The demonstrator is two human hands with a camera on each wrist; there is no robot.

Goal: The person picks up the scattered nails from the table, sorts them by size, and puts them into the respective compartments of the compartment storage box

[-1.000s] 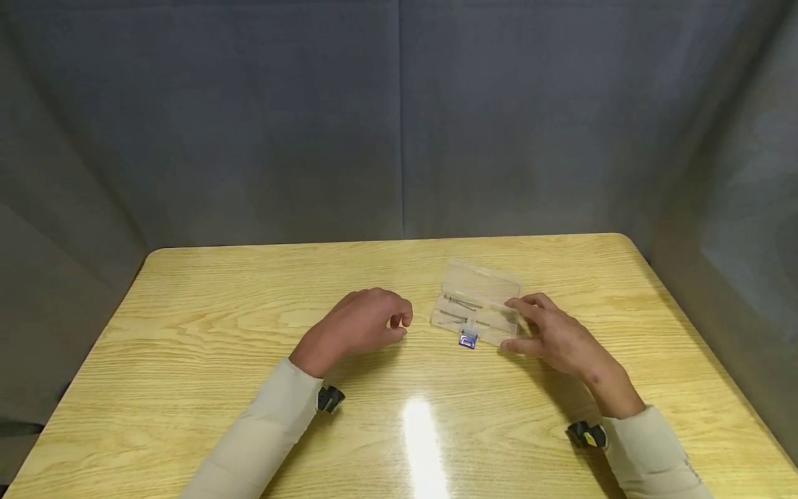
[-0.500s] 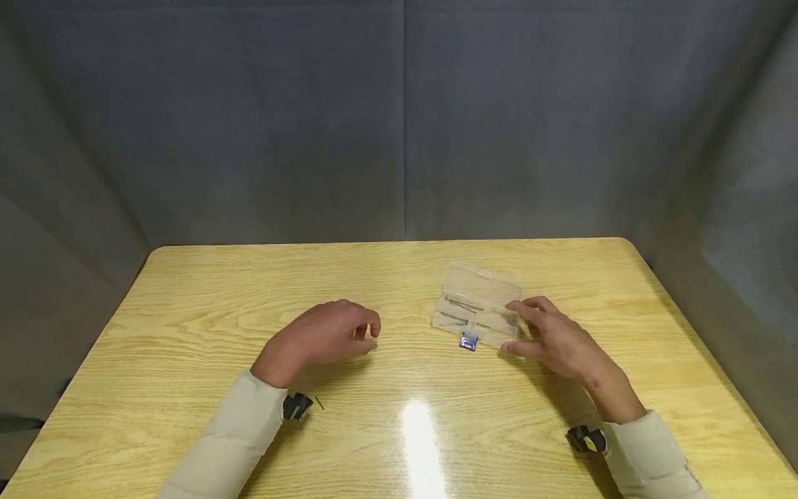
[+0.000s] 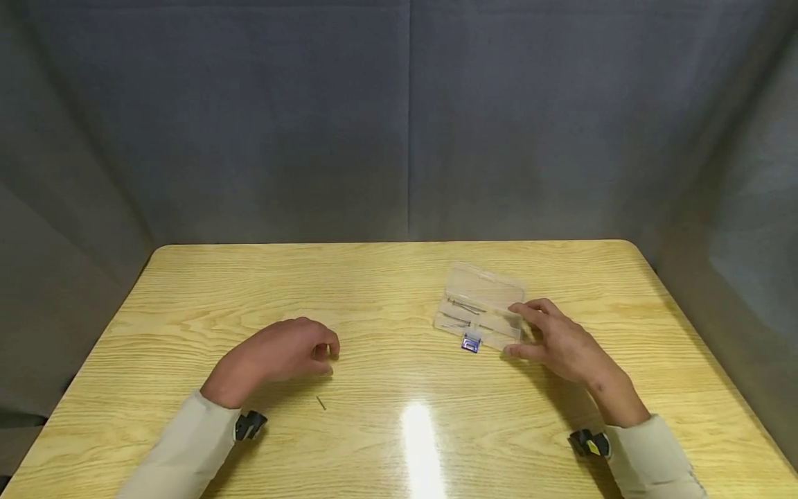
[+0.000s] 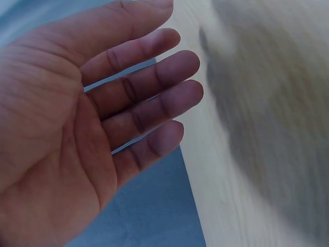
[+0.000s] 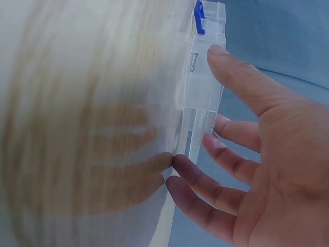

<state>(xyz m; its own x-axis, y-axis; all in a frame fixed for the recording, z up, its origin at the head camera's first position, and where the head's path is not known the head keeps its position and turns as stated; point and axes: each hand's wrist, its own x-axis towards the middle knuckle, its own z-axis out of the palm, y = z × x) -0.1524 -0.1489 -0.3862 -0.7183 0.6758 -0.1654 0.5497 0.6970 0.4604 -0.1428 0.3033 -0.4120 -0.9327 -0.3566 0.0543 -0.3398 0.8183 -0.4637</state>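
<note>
A clear plastic box (image 3: pixel 485 284) lies on the table right of the middle, its lid raised at the back and its blue latch (image 3: pixel 470 343) at the front. Inside its compartments are several thin metal pieces that look like nails (image 3: pixel 466 307). My right hand (image 3: pixel 564 343) holds the box's right end, thumb at the front wall and fingers at the back; the box (image 5: pixel 199 90) also shows in the right wrist view. At the left, my left hand (image 3: pixel 277 355) hovers over the table with relaxed fingers and nothing in them. Just below it lies one loose nail (image 3: pixel 321 403).
The wooden table (image 3: pixel 386 291) reaches back to a dark grey curtain (image 3: pixel 280 138). Similar cloth hangs at both sides. A bright light reflection lies near the front middle of the tabletop.
My left hand has moved left and towards me, away from the box, uncovering the loose nail. My right hand stays at the box's right end.
</note>
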